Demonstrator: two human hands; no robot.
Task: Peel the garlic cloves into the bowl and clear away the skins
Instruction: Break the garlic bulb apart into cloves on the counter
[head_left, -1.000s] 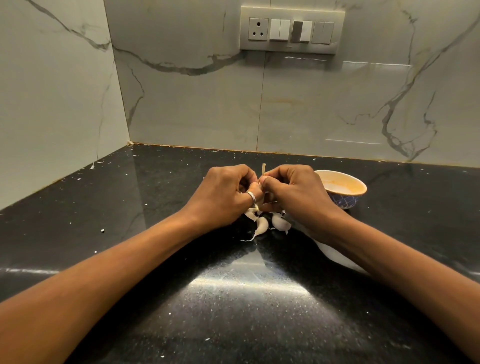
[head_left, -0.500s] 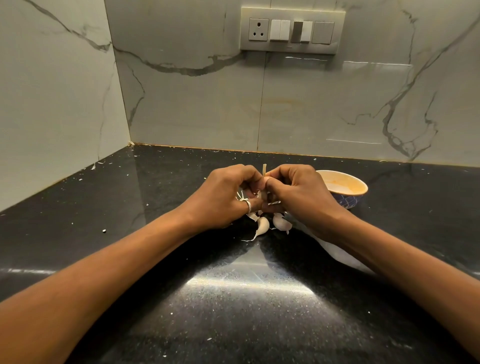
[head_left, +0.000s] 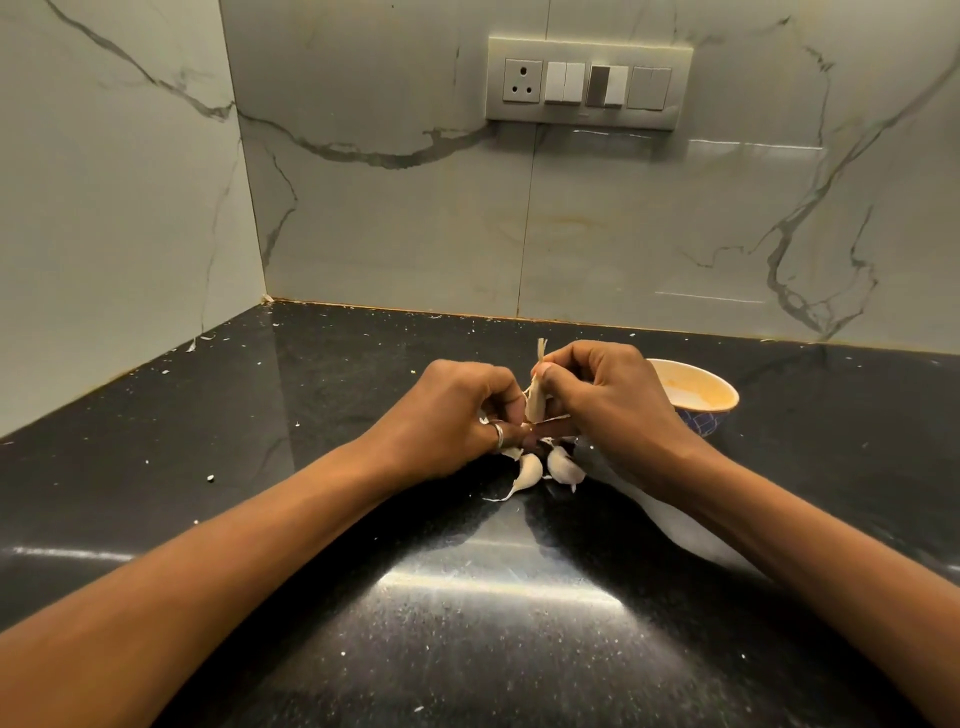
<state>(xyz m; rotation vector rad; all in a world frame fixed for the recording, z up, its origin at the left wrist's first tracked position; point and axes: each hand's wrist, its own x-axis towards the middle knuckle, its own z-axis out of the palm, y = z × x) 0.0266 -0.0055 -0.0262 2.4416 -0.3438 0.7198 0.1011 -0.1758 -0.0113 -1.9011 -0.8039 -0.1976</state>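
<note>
Left hand (head_left: 457, 415): fingers curled; the held clove's lower side is pinched.
Right hand (head_left: 608, 410): thumb and forefinger are closed on the clove's top, under the dry stem tip.
Held clove (head_left: 535, 402): kept upright between both grips.
Loose cloves (head_left: 530, 470): two, laid just beneath the grip.
Bowl (head_left: 727, 397): set just right of the grip, behind the right hand.
Counter (head_left: 467, 623): black, strewn with skin flecks.

Two cloves (head_left: 530, 470) lie on the surface (head_left: 260, 467); the bowl (head_left: 696, 397) stands right of them, farther back, before the wall (head_left: 623, 234).
</note>
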